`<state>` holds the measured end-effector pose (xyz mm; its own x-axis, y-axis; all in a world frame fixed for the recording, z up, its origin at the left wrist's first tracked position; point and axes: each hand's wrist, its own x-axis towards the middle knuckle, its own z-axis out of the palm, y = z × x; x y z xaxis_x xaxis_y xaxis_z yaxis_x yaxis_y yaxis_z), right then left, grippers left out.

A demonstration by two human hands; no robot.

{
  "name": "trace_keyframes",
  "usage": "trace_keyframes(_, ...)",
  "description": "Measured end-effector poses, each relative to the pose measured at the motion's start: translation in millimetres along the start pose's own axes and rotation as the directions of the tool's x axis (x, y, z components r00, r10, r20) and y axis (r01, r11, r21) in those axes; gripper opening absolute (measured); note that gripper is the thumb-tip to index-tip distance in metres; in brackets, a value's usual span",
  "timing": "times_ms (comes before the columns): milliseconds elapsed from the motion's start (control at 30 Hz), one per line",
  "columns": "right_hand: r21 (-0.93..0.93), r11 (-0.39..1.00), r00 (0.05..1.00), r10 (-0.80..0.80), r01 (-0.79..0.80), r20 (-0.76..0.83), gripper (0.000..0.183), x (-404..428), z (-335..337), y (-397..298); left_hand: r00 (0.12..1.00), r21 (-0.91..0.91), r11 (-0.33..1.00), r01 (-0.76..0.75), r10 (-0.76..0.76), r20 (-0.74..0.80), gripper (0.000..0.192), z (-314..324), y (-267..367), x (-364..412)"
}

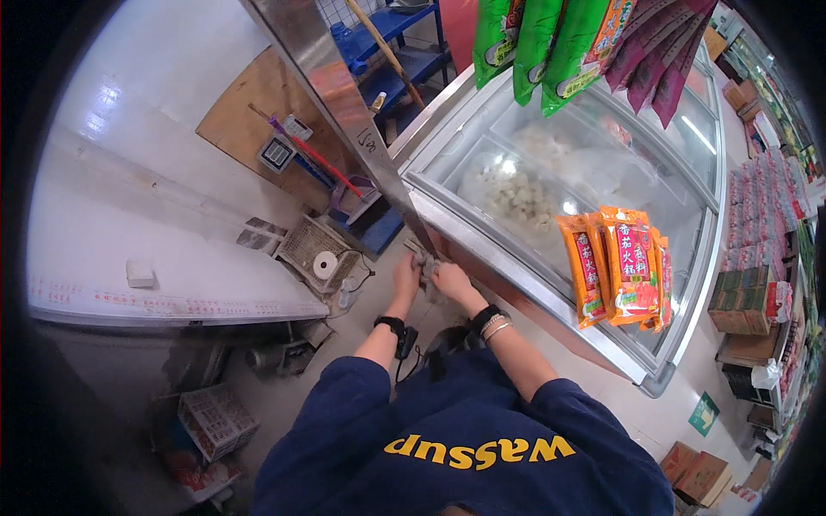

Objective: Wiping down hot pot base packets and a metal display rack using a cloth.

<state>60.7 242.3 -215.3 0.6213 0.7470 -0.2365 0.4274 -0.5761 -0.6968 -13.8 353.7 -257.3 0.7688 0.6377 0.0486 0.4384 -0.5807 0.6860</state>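
Note:
Both of my hands are in front of my body, close to the end of a chest freezer point(464, 232). Between them is a bunched grey cloth point(426, 266), gripped from one side by my left hand point(405, 278) and from the other by my right hand point(452, 282). The lower end of a shiny metal post point(368, 132) comes down right by the cloth. A black band point(390, 324) is on my left wrist, and a black band with bracelets point(488, 320) is on my right.
Orange packets point(626, 267) lie on the freezer's glass lid; green packets point(568, 51) hang overhead. To the left are a white counter point(181, 258), a plastic basket point(310, 248) and a dustpan point(356, 200). Blue shelving point(393, 32) stands behind. Cartons point(700, 474) sit at lower right.

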Motion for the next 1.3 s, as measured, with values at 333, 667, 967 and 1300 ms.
trace_keyframes(333, 0.172, 0.985, 0.988, 0.021, 0.007, -0.156, 0.023, -20, 12, 25, 0.909, -0.325, 0.899, 0.294, -0.369, -0.197, 0.03, -1, 27, -21)
trace_keyframes(667, 0.392, 0.872, 0.818, -0.017, 0.293, -0.574, 0.022, -18, -62, -50, 0.697, -0.235, 0.871, -0.43, 0.156, -0.7, 0.039, -83, 103, 32)
trace_keyframes(967, 0.508, 0.807, 0.765, 0.113, 0.301, -0.634, 0.026, -15, -86, -60, 0.905, -0.52, 0.808, -0.277, 0.038, -0.423, 0.044, -82, 130, 70)
trace_keyframes(1300, 0.401, 0.891, 0.774, 0.095, 0.214, -0.626, 0.029, -17, -24, -24, 0.936, -0.298, 0.945, -0.135, 0.023, -0.351, 0.023, -30, 66, 57)
